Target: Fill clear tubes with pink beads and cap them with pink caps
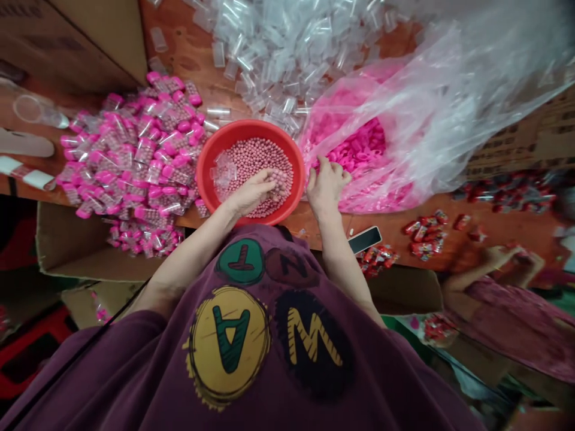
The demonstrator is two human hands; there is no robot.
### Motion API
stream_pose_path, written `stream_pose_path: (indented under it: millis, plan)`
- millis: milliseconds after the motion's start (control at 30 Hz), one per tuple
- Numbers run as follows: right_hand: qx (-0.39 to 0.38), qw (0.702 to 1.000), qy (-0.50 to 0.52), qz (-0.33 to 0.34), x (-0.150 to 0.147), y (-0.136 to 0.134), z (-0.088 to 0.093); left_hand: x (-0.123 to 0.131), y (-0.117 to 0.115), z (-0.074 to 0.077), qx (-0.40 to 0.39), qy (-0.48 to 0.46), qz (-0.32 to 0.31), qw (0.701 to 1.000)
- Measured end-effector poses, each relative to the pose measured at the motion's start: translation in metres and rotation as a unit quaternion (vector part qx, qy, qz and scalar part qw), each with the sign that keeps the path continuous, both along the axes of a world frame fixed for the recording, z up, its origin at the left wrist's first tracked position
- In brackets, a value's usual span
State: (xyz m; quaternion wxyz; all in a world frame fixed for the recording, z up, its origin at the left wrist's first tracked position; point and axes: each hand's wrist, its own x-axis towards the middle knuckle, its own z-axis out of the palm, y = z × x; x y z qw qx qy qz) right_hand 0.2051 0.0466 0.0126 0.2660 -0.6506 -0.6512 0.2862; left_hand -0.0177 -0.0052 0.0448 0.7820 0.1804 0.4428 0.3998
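Observation:
A red bowl (211, 157) full of small pink balls (251, 157) stands at the table's near edge. My left hand (254, 193) is inside it, fingers curled round a small clear tube filled with pink balls. A few empty clear tubes (223, 172) lie in the bowl's left side. My right hand (327, 182) reaches into an open clear plastic bag (431, 114) of pink caps (359, 149), fingers bent and pinched among the caps; what they hold is hidden.
A heap of filled pink-capped tubes (135, 161) lies left of the bowl, a heap of empty clear tubes (278, 48) behind it. A phone (365, 239) lies at the table edge. Red-capped tubes (422, 230) and another person's hands (503, 257) are at right. Cardboard boxes (90, 239) sit below left.

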Motion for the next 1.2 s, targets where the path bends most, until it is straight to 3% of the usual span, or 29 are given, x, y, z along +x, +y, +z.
stream_pose_path:
  millis: [167, 233, 367, 567, 667, 800, 900, 1200]
  plan:
    - [-0.044, 0.977, 0.183, 0.105, -0.032, -0.018, 0.025, -0.005, -0.009, 0.000, -0.035, -0.029, 0.047, 0.998]
    - [-0.054, 0.965, 0.207, 0.148, -0.043, -0.023, 0.030, -0.004, -0.011, -0.001, -0.044, -0.027, 0.058, 0.997]
    - [-0.032, 0.968, 0.193, 0.156, -0.053, -0.025, 0.023, -0.006, -0.014, -0.006, -0.031, 0.009, 0.061, 0.998]
    - [-0.106, 0.963, 0.230, 0.097, -0.047, -0.028, -0.007, -0.019, -0.014, -0.024, -0.084, 0.146, 0.031, 0.985]
    - [-0.117, 0.961, 0.234, 0.084, -0.042, -0.030, -0.012, -0.024, -0.017, -0.026, -0.101, 0.107, 0.034, 0.989]
    - [-0.095, 0.968, 0.190, 0.132, -0.040, -0.031, -0.002, -0.023, -0.020, -0.022, -0.094, 0.014, 0.056, 0.994]
    - [-0.056, 0.971, 0.159, 0.171, -0.045, -0.031, 0.010, -0.021, -0.018, -0.018, -0.070, 0.002, 0.060, 0.996]
    - [0.013, 0.974, 0.101, 0.201, -0.047, -0.034, 0.037, -0.010, -0.018, -0.004, -0.042, -0.021, 0.091, 0.995]
